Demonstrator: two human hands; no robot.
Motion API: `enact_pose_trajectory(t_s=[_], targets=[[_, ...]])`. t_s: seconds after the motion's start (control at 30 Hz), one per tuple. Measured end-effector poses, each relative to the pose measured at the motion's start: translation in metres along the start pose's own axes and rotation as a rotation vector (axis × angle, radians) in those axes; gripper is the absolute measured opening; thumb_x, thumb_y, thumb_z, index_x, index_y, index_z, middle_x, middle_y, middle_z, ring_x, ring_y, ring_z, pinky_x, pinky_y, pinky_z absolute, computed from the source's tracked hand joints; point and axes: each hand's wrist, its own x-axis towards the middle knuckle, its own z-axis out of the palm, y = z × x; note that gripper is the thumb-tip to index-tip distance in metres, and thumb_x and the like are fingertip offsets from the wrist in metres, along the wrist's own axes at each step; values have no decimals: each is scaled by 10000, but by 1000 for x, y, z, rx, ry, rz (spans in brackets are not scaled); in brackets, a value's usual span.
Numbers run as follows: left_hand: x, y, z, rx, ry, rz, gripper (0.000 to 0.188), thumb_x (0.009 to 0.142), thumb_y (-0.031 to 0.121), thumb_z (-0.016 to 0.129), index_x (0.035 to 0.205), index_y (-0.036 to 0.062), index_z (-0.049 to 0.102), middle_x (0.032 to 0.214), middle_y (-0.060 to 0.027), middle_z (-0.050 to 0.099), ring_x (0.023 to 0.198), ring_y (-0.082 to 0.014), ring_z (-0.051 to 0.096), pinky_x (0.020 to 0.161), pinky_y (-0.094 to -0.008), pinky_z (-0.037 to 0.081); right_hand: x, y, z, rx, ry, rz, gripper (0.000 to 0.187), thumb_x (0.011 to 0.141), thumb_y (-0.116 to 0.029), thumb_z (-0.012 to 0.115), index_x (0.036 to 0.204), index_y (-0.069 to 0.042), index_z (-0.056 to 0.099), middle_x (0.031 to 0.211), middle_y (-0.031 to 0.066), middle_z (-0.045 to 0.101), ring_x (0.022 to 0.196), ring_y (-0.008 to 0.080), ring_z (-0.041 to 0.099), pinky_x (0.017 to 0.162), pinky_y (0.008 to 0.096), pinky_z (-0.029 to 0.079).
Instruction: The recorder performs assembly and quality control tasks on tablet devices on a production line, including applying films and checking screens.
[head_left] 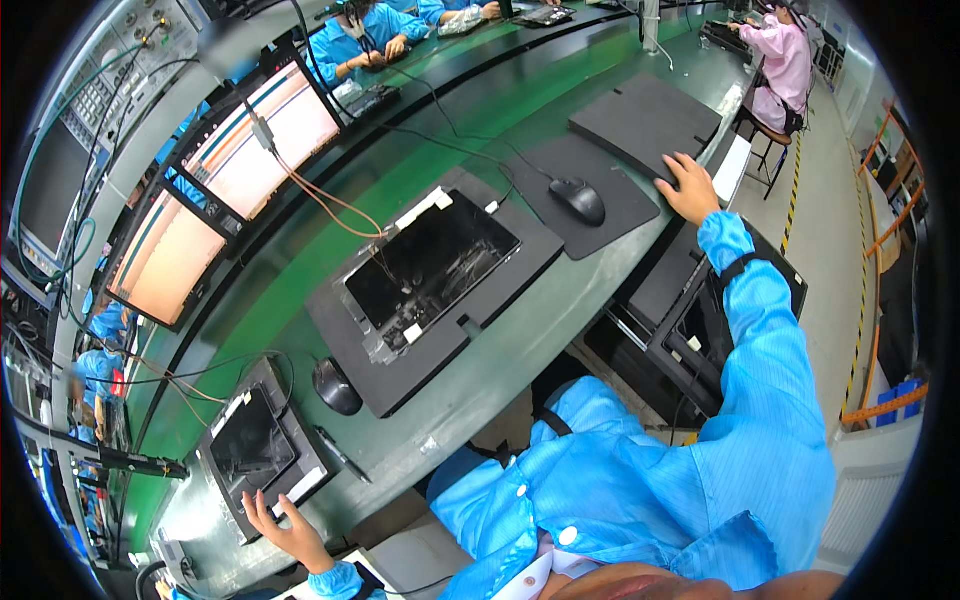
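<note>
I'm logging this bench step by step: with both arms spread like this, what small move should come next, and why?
Probably close the right hand on the near edge of the flat dark panel and draw it in. The fingers rest open on its corner without gripping, while the left hand is already at the small tray's front edge.

mouse (578, 199) on pad (560, 195) | tray (645, 122) behind, right | panel (432, 262) probably in fixture (400, 375), left

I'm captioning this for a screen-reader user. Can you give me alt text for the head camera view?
A person in a blue coat reaches both hands apart along a green workbench: the right hand rests on a flat black panel, the left hand touches a small open device in a tray. Between them lie a larger open device and a mouse.
</note>
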Motion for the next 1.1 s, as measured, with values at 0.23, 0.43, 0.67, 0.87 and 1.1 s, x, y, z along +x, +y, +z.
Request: enact_pose_trajectory(t_s=[0.23,0.43,0.67,0.87,1.1], targets=[[-16,18,-20,51,62,24,313,917,42,618,1227,0,614,1456,-176,476,1349,-354,440,1119,-472,332,9,52,9,929,188,926,841,826,-541,731,1436,-31,456,1476,204,449,1294,368,495,1038,467,431],[-2,53,-1,-152,100,9,305,839,38,689,1143,32,664,1366,-162,554,1283,-335,511,1076,-421,394,16,202,17,871,129,13,619,905,133,520,1482,-75,433,1415,149,520,1246,220,537,1022,314,475],[-55,117,-17,-975,-217,-10,1023,696,370,897,1507,50,362,1478,-147,466,1354,-296,454,1136,-416,346,-111,-149,-58,2144,-623,84,458,940,-141,633,1347,41,525,1288,184,606,1141,303,615,1044,423,474],[-139,110,-33,-1112,43,-1025,507,987,323,625,1350,0,479,1209,-128,631,1146,-227,613,986,-380,503,-255,-420,-114,1494,-1390,-674,468,796,-102,831,1197,24,626,1121,86,664,1036,203,627,926,356,500],[-280,34,-178,-1024,903,-1049,519,1003,349,588,1356,-13,469,1272,-150,613,1126,-267,634,965,-406,534,-295,-497,-108,1086,-1575,-1314,472,906,-254,720,1287,-5,597,1119,162,697,1009,249,685,845,356,534]])
